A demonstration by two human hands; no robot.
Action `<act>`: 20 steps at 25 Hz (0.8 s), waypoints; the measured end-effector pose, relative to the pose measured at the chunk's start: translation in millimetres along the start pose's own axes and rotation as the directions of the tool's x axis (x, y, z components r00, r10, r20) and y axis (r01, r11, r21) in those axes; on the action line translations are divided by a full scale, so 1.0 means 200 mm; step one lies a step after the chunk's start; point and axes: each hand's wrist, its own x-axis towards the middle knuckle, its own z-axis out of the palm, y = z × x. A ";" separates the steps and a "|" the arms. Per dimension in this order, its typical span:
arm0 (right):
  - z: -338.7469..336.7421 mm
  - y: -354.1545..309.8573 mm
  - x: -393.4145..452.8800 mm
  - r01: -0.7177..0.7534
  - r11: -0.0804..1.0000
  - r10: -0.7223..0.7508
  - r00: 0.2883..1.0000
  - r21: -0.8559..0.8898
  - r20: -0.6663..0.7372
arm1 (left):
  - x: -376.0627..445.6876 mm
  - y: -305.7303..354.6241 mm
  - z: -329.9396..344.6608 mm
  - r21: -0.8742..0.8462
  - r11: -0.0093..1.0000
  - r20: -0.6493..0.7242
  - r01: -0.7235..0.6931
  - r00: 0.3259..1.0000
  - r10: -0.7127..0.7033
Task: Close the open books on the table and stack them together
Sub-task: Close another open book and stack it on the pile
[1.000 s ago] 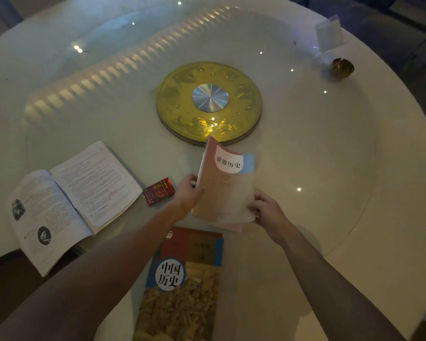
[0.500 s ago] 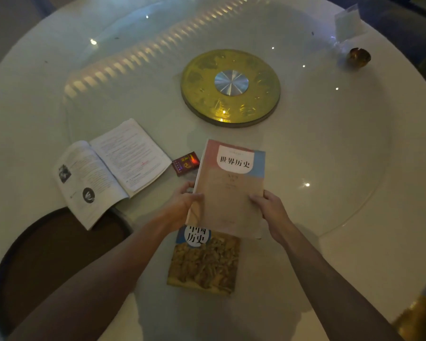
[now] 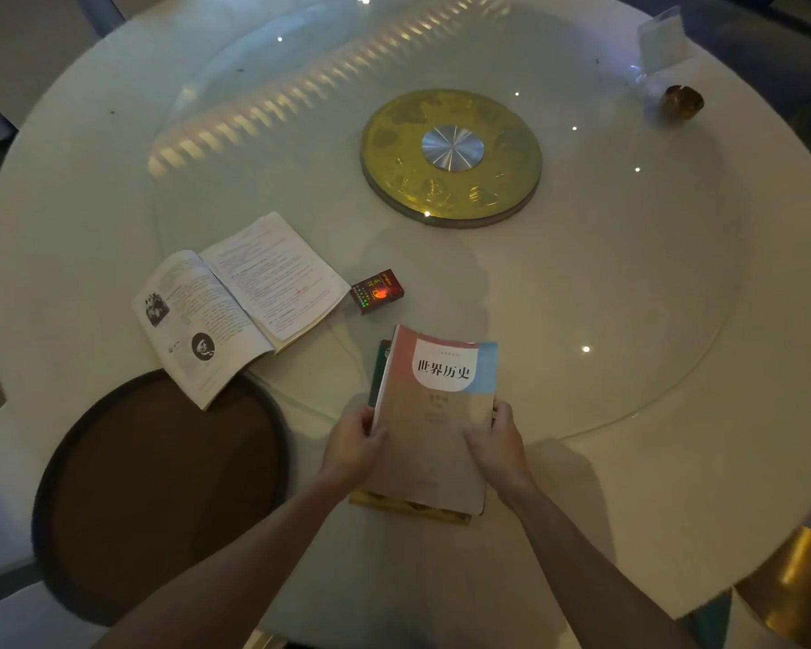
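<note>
Both hands grip a closed pink-and-blue history textbook (image 3: 434,414) by its long edges: the left hand (image 3: 354,442) pinches the spine side, and the right hand (image 3: 497,445) holds the opposite edge with fingers curled over the cover. The textbook lies almost squarely over a second closed book (image 3: 408,508), of which only a yellow strip at the near end and a dark green sliver along the left side show. Whether the top cover rests fully on the lower one cannot be told. This pair sits near the front edge of the round white counter (image 3: 628,484). To the left, well apart, an open book (image 3: 240,302) lies face up, its pages spread, with one corner overhanging the counter edge. Just beside its right page sits a small red box (image 3: 377,291). Farther back, a gold disc (image 3: 450,156) marks the middle of the counter.
</note>
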 end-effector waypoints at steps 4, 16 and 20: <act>0.07 0.07 -0.06 0.079 0.979 -0.094 0.993 -0.189 -0.072 | -0.02 -0.13 -0.01 0.195 0.979 -0.045 -0.063 0.996 0.073; 0.12 0.18 -0.08 -0.023 0.993 0.005 0.989 -0.119 -0.146 | 0.06 -0.17 0.00 0.254 0.967 0.011 0.003 1.000 -0.006; 0.09 0.15 -0.04 -0.058 0.997 0.051 0.990 -0.050 -0.132 | 0.06 -0.10 0.00 0.143 0.988 0.013 0.055 0.998 -0.058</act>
